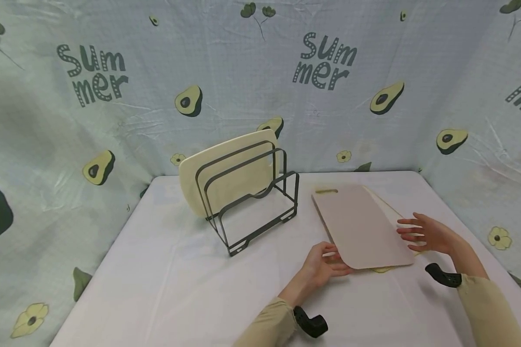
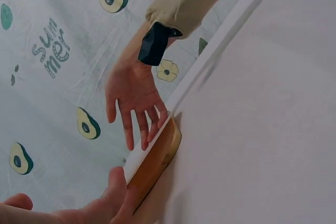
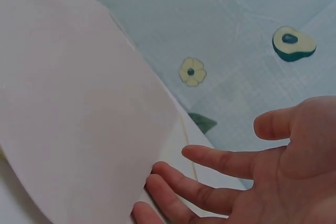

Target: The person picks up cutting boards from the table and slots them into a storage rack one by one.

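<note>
A pale pink cutting board (image 1: 364, 226) lies on top of other boards on the right part of the table. Under it, a wooden board's edge (image 2: 157, 156) shows in the left wrist view. My left hand (image 1: 323, 262) is at the pink board's near left corner, its fingers extended right along the edge. At the opposite side, my right hand (image 1: 430, 233) has its fingers spread and pointing at the board's right edge. The right wrist view shows those fingertips (image 3: 157, 179) right at the pink edge, with the thumb held apart.
A dark wire rack (image 1: 256, 202) stands left of the boards, with a large cream cutting board (image 1: 239, 164) upright in its rear slot. The white table (image 1: 165, 289) meets a patterned cloth backdrop (image 1: 243, 62) at the back and sides.
</note>
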The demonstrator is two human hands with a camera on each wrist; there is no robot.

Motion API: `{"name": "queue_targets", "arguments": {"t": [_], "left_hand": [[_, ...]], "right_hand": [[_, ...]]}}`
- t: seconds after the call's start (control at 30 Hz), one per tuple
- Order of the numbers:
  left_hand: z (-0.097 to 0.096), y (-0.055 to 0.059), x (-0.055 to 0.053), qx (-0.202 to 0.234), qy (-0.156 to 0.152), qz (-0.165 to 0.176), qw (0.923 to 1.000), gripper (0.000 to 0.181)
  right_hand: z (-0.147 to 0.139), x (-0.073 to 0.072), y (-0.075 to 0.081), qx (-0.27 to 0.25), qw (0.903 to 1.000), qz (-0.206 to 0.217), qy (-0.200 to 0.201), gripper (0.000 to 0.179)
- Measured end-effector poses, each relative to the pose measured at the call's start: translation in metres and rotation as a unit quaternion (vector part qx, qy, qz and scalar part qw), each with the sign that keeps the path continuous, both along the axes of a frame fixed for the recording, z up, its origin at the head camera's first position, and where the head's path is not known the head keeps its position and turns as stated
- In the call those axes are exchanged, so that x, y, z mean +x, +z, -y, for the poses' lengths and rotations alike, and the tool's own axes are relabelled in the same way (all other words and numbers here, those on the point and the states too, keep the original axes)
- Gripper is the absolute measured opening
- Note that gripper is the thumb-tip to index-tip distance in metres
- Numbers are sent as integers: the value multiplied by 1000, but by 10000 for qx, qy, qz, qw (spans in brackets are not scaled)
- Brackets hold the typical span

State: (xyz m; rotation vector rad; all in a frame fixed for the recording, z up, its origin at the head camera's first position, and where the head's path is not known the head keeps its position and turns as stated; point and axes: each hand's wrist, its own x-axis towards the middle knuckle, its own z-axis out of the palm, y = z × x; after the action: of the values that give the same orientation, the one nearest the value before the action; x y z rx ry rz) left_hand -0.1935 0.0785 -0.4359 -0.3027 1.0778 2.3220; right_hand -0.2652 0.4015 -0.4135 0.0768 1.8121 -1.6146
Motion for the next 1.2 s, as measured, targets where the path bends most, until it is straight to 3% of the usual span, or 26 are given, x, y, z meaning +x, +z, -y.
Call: {"name": "queue_targets", "arguments": {"t": [0.27,0.5,0.7,0.93,1.2], "left_hand": [[25,9,-4,-269,-389,-189,9987,15],[43,14,-3,-334,-501,-229,9979,36],[54,17,-2,-736,-653,-230,9949,18],[67,18,-4,-839,-786,-146,9933,19],[79,16,-2,-752,-986,-37,9923,27]], "right_hand": [[14,12,-2,-121,9997,-130,167,44],[25,18,-4,-126,9996,-214,163,48],[36,17,-5,-122,9995,-282,115,42],[47,14,-4,-526,9980,-154,-305,37],[57,8,-9,-308,9955,-187,-881,48]]}}
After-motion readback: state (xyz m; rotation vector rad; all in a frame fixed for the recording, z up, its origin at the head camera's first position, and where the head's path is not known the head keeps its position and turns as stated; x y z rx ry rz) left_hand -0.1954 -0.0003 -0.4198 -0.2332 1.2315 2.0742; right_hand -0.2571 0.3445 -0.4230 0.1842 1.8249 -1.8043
